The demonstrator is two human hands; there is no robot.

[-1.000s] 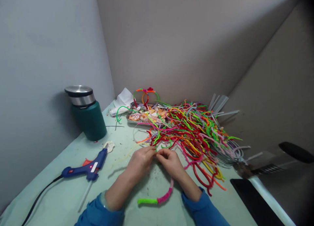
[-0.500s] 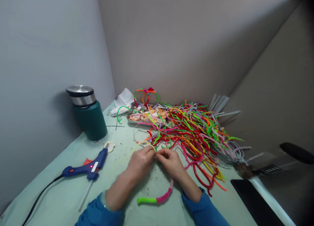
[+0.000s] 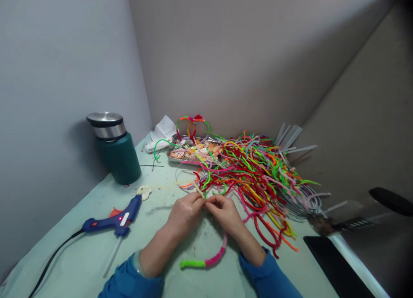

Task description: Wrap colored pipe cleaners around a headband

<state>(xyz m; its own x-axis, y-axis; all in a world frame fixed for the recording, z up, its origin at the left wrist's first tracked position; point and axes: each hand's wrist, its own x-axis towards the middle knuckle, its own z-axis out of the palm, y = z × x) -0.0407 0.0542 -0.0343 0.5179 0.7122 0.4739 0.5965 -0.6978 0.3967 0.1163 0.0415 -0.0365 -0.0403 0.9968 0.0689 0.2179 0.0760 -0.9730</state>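
Observation:
My left hand (image 3: 186,212) is closed, its thumb and forefinger pinched at the fingertips of my right hand (image 3: 225,211), which is closed too. From between the fingers rises a pale yellow pipe cleaner (image 3: 198,189), its far part smeared by motion. A curved band wrapped in pipe cleaner, bright green, magenta and light pink (image 3: 215,259), runs from the table up under my right hand. Its upper end is hidden by the fingers. Behind both hands lies a tangled heap of colourful pipe cleaners (image 3: 258,173).
A blue glue gun (image 3: 111,222) with a lit red light lies left, its nozzle by a pale glue blob (image 3: 145,192). Beyond it stands a green flask (image 3: 119,158). A metal tray (image 3: 180,161) of small decorations and wrapped hoops (image 3: 186,118) are at the back. A black-handled tool (image 3: 390,202) is right.
The pale yellow pipe cleaner has swung from an arc over my left hand to a more upright position, its loose part blurred. Both hands stay in nearly the same place.

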